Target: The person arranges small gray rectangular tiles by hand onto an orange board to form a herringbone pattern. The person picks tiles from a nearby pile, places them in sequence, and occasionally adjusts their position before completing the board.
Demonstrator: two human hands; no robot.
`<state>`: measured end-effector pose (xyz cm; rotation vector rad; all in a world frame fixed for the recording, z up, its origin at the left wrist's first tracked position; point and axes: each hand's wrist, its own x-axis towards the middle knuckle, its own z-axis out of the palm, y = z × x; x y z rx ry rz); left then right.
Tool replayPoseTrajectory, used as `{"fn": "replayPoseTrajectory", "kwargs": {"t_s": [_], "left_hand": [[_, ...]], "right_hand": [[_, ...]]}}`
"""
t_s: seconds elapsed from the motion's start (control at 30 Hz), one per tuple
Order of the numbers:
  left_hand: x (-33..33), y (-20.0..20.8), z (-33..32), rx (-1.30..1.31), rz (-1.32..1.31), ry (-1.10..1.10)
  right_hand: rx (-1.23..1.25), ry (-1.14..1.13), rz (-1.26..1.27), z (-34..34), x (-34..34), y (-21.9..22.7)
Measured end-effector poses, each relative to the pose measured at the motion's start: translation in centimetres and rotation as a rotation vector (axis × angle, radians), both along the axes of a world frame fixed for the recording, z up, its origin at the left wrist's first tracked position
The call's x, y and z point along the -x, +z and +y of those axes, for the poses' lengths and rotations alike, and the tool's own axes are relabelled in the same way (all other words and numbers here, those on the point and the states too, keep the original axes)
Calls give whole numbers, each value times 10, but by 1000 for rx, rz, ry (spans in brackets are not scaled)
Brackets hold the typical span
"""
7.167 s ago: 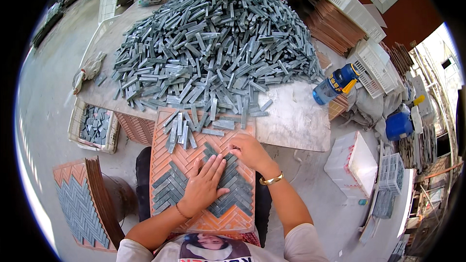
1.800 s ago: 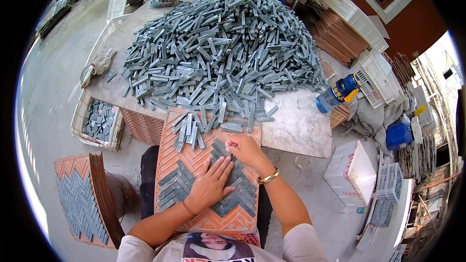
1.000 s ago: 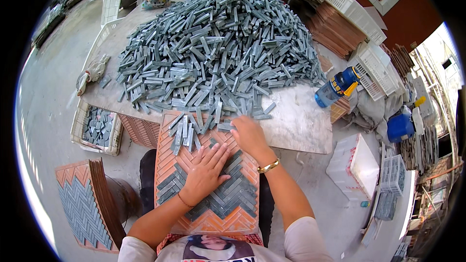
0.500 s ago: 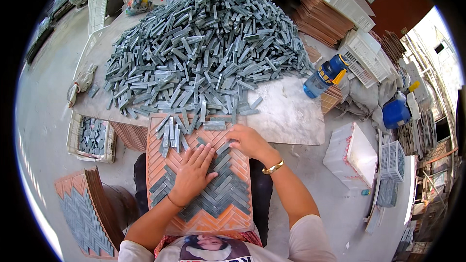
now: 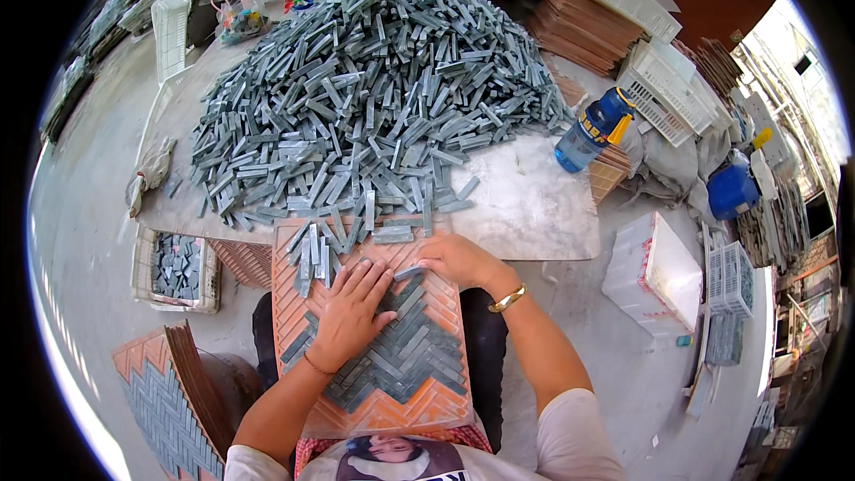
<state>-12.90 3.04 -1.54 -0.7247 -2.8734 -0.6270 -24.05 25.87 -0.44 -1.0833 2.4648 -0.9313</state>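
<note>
The right hand (image 5: 455, 261) is gripping one grey strip (image 5: 408, 273) between its thumb and fingertips. The left hand (image 5: 354, 310) is lying palm down with its fingers extended, resting across the laid strips (image 5: 410, 361) and visibly gripping nothing; what its palm is covering is not showing. The grey strip is sitting over the upper part of the orange tray (image 5: 352, 423), just right of the left fingers and at the upper end of the laid pattern; whether it is touching the tray is unclear. For sound placement, the right hand should be pinching the strip near one end, leaving the other end free for lining up with its groove. The left hand should be bearing down evenly, since a sideways push could be shifting neighbouring pieces. The strip should be going in flat and butting closely against the piece beside it. Regarding orientation, its long axis is running from lower left to upper right, rising only slightly. Its exposed end is pointing left, toward the left fingers; its other end is reaching under the right fingers. Nearby laid pieces are slanting more steeply, so seating is probably requiring a small turn.
</note>
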Motion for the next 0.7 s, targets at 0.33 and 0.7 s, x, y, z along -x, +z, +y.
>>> {"fn": "replayPoseTrajectory", "kwargs": {"t_s": [0.33,0.7], "left_hand": [[-4,-4,1,16,-7,32],[-7,-4,-4,-36,-45,8]], "right_hand": [[-45,-3,-84,-11,12,9],[37,17,-9,-11,13,-9]]}}
